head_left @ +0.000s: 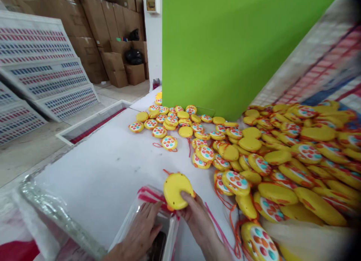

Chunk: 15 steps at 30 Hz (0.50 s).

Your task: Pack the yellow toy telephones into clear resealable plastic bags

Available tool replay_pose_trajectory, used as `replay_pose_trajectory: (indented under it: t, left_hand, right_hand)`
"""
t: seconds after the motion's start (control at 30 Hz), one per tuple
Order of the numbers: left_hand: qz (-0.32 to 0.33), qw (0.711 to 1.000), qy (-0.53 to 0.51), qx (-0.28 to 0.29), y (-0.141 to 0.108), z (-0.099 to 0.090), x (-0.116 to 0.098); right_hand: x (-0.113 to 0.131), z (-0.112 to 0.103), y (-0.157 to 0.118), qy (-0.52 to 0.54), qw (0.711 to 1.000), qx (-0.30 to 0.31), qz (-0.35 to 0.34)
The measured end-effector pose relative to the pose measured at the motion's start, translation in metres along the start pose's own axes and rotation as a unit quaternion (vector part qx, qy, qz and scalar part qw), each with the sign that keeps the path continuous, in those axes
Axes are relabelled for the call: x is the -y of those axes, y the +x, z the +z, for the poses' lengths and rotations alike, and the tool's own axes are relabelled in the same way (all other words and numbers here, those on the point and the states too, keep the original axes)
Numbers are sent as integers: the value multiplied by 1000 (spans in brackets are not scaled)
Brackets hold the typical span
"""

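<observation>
My right hand [199,219] grips a round yellow plastic toy [176,187] by its edge, thumb on the plain back, which faces me. An orange cord sticks out from the toy's far side. Just left of it, my left hand [142,227] lies with fingers stretched out over clear plastic bags [149,193] with a pink band at the top. The bags lie in or over a white-edged tray [168,238] near the table's front; a dark object shows below my left fingers. Whether those fingers pinch a bag edge is hidden.
A large heap of similar yellow toys [282,157] with colourful dotted faces covers the right side, and more lie along the green panel [220,50]. Pink cords [218,227] trail beside my right wrist. White crates [56,76] and cardboard boxes [115,67] stand beyond the white table [93,185].
</observation>
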<state>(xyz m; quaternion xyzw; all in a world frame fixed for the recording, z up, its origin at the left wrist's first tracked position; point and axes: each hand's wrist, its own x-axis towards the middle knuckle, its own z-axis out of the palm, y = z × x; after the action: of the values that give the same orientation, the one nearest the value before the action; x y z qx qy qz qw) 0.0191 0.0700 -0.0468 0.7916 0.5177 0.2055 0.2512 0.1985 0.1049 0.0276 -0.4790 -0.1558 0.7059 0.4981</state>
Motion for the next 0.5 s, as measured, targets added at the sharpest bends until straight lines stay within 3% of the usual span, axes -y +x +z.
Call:
replay_pose_trajectory:
  t: [0.07,0.17,0.27,0.4,0.43,0.5]
  left_hand:
    - [-16,999,-34,-1,-4,1,3]
    - [-20,998,-64,-19,-8,1,8]
    - [2,998,-57,-6,-5,-5,8]
    - [79,996,-22,23,6,-13,-1]
    - [99,995,-19,20,8,-15,-2]
    - [128,992,-14,16,11,-16,-5]
  right_hand:
    - [-3,-8,-10,-142,987,6,-70]
    - [-3,-18,-25,-327,938,38,-110]
    - [-4,-25,-37,-461,878,87,-94]
    - [-5,-27,-51,-577,802,146,-52]
    - [-5,-28,-54,-580,798,159,-43]
    - [-2,-29,-58,-528,826,195,-22]
